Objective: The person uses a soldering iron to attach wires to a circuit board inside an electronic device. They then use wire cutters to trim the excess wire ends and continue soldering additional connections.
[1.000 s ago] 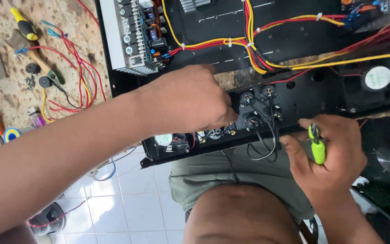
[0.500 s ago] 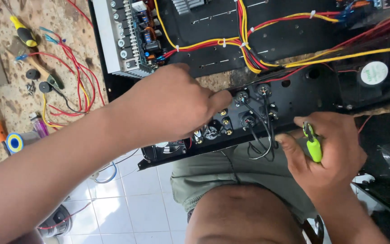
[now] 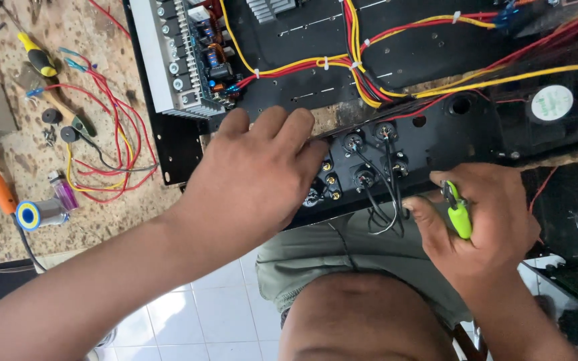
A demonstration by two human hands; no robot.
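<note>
Left hand [image 3: 252, 177] flat on black panel [image 3: 396, 154], fingers together beside the sockets [image 3: 362, 175], right hand [image 3: 479, 224] fist-gripping green tool [image 3: 459, 214], black wires [image 3: 386, 214] beside thumb

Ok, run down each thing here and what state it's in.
Left hand: fingers curled on the black panel.
Right hand: closed around green-handled tool.
Chassis: open, wiring exposed.
Black wires: hanging loose from sockets.
Fan: mounted; spin can't be told.
Screwdriver: lying on bench.
</note>
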